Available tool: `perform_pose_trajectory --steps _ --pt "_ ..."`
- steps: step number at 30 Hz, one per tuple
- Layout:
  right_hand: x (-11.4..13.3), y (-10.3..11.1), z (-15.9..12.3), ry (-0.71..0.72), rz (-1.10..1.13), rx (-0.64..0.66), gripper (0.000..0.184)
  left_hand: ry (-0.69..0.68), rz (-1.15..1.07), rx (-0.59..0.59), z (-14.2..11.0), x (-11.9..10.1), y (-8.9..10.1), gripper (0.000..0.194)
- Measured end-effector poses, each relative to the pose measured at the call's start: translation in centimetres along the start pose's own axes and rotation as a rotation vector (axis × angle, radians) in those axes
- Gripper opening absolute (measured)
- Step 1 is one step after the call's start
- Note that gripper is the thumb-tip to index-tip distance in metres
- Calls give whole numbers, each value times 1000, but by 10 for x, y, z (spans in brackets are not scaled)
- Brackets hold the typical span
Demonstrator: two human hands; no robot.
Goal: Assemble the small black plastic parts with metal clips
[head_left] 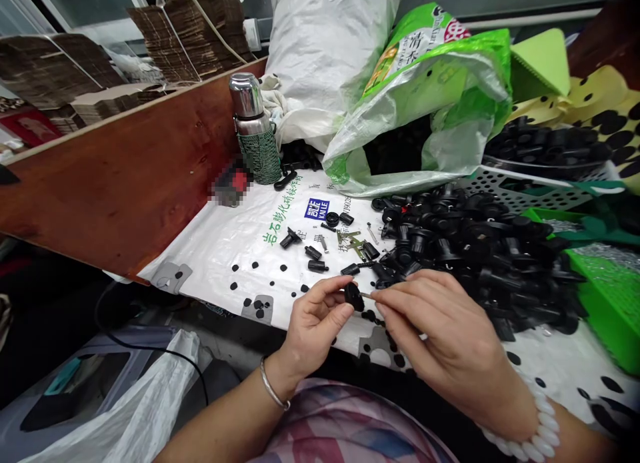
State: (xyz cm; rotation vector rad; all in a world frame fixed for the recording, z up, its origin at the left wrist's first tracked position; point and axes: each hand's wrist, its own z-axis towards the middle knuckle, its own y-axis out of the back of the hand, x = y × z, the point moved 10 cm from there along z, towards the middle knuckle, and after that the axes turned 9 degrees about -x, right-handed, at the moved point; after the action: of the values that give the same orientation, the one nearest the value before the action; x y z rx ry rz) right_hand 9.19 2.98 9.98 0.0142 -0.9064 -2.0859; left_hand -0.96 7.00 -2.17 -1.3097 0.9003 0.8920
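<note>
My left hand (315, 319) pinches a small round black plastic part (354, 296) between thumb and fingertips, just over the table's front area. Close on its right, my right hand (440, 323) is closed on a thin metal piece (367, 295), whose end points at the black part; whether the two touch is hard to tell. Beyond my hands lie loose black plastic pieces (317, 266), a few flat brassy strips (356, 241) and a small metal pin (373, 233). A large heap of black plastic parts (440, 236) spreads behind my right hand.
A steel thermos (257, 133) stands by the wooden board (125, 176). An open green-and-white bag (420, 109) leans behind the heap. Right of it are a white perforated basket (530, 186) and a green tray (617, 329) of small metal pieces. A printed white sheet (240, 233) covers the table.
</note>
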Motion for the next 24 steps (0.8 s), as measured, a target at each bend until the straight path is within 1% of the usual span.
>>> perform_pose_trajectory --steps 2,5,14,17,21,24 --pt "-8 2 1 -54 28 -13 13 24 -46 5 2 3 1 30" --pt "-14 0 0 -108 63 -4 12 60 -98 12 3 7 2 30" --pt "-25 -15 -5 -156 64 27 11 95 -123 14 4 10 3 30" --pt "-21 -17 -4 -119 37 41 12 89 -113 16 4 10 3 30" --pt "-5 -17 0 7 -59 38 13 64 -69 -1 4 8 5 29" --pt "1 -18 -1 46 -97 36 18 36 10 -9 3 6 5 30"
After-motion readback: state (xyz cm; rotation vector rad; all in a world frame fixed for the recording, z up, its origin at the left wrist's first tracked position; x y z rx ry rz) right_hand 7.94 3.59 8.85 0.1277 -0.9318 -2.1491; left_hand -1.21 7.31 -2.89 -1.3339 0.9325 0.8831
